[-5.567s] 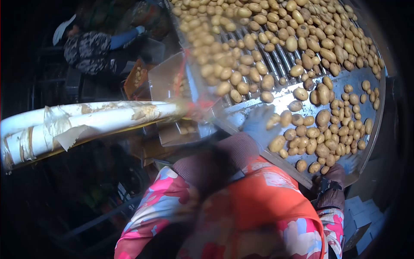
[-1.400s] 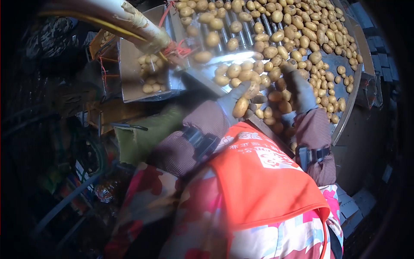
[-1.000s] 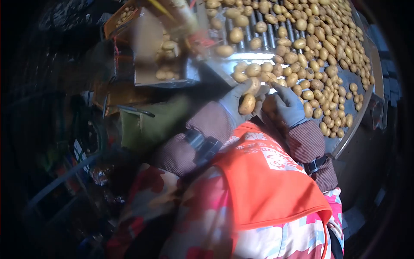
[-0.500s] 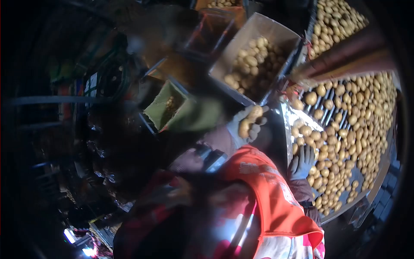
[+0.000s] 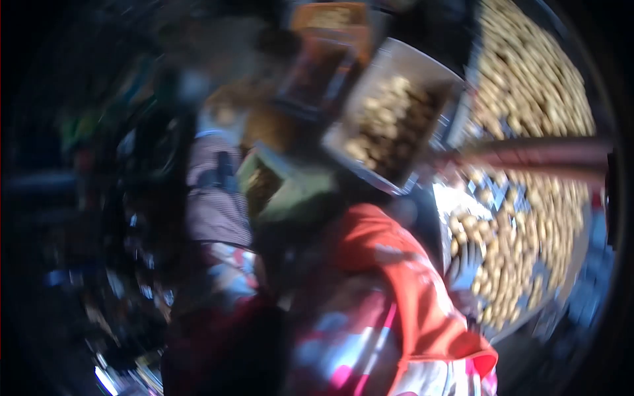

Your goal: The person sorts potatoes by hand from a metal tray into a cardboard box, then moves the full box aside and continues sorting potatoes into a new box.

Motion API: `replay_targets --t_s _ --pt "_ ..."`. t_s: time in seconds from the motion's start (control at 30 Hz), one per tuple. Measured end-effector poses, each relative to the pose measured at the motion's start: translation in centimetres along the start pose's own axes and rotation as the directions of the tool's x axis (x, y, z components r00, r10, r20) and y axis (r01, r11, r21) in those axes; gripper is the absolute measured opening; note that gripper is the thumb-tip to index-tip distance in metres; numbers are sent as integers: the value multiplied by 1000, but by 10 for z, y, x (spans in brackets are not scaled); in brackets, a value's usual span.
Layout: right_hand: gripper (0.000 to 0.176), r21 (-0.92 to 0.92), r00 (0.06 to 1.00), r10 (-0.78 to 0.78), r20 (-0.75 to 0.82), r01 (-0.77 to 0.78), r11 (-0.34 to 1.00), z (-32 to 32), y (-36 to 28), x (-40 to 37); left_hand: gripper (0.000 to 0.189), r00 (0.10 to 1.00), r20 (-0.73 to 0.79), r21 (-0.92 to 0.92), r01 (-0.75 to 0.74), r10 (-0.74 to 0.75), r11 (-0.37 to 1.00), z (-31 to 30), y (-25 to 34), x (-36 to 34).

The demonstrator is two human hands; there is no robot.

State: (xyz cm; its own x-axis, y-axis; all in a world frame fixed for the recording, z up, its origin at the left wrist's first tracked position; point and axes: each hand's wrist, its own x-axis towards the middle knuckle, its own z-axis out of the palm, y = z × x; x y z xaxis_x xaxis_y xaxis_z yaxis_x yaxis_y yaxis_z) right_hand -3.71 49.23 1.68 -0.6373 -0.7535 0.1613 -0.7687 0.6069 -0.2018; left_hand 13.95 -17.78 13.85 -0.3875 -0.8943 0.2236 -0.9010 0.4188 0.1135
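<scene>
My right hand, in a grey glove, lies over the near left edge of the potatoes on the sorting table. Its fingers are stretched out and apart, and it is blurred. My left arm reaches away to the left. At its end my left hand is smeared by motion beside a brown-orange box; a pale brown patch shows at it, but I cannot make out whether it is a potato. Just below that is a green-lined box with some potatoes inside.
A large pale crate holding many potatoes stands between my arms. Behind it are a dark crate and an orange box with potatoes. A reddish-brown bar crosses the sorting table.
My left hand, which held potatoes near the large crate, has swung left to the brown-orange box. The view has shifted and blurred. My right hand stays over the potatoes.
</scene>
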Motion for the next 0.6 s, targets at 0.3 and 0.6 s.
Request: replay_targets --t_s 0.3,0.6 --pt "45 269 626 780 29 -756 597 -42 59 -33 38 201 720 -419 889 664 186 66 151 -85" --pt "48 110 992 64 112 -77 991 -38 52 -54 56 -479 539 -472 509 693 719 33 254 -288"
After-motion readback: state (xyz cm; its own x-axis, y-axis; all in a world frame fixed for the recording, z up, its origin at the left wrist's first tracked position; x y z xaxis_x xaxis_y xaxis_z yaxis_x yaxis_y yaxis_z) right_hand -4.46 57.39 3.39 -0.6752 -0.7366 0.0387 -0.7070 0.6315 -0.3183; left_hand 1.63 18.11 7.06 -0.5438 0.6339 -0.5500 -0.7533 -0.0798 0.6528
